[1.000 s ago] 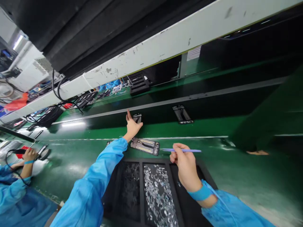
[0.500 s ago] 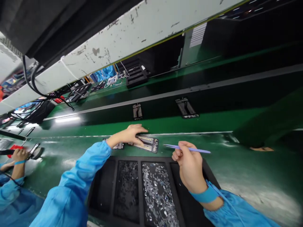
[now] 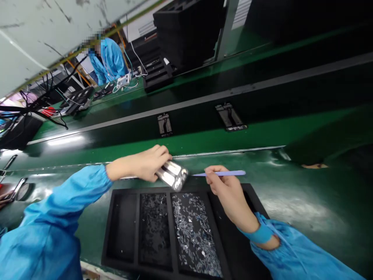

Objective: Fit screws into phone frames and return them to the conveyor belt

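Note:
My left hand (image 3: pixel 151 162) grips a phone frame (image 3: pixel 174 175) by its left end, tilted up above the green bench; its metal face is bright and slightly blurred. In my right hand (image 3: pixel 223 182) is a pair of purple tweezers (image 3: pixel 233 173), pinched between thumb and fingers. The tips point left and end close to the frame's right end; whether they touch it I cannot tell. Under both hands lies a black compartment tray (image 3: pixel 136 229). One compartment holds many small shiny parts (image 3: pixel 195 229), another small dark parts (image 3: pixel 155 229).
Beyond the bench edge, a phone frame (image 3: pixel 165 125) and a second one (image 3: pixel 230 116) lie on the dark belt (image 3: pixel 192 116). A co-worker in blue (image 3: pixel 109 58) is across the line. Another person's hand (image 3: pixel 5 198) shows at the left edge. A scratched beam (image 3: pixel 58 23) crosses the upper left.
My left hand has lifted and tilted the phone frame off the bench. My right hand with the tweezers has shifted slightly left, and the camera view has turned.

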Demonstrator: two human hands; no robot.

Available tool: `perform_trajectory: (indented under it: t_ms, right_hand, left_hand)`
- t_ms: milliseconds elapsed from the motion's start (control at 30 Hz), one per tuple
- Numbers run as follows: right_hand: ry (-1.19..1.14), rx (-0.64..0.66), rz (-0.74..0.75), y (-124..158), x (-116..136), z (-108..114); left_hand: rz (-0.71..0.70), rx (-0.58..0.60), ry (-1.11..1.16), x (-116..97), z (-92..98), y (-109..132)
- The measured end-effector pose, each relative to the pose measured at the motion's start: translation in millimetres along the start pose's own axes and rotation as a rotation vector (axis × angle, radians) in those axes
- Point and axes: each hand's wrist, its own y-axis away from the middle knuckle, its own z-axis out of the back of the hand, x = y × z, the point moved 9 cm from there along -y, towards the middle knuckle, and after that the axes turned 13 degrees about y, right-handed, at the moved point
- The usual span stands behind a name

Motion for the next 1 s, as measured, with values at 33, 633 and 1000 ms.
perform_trajectory:
  t_ms: [33,633,1000]
  right_hand:
    - [0.032,0.014,0.013,-1,1,-1]
    - [0.813,0.520,0.911,79,47,-43]
    - [1.188,0.436,1.662,146,36,-55]
  left_hand:
    - [-0.051,0.018,-0.009,-20,-11.2,10]
    - [-0.353,-0.250,-0.250,-152,-149.2,84]
    - [-0.551,-0.407,-0.314,-139,-173.3,102]
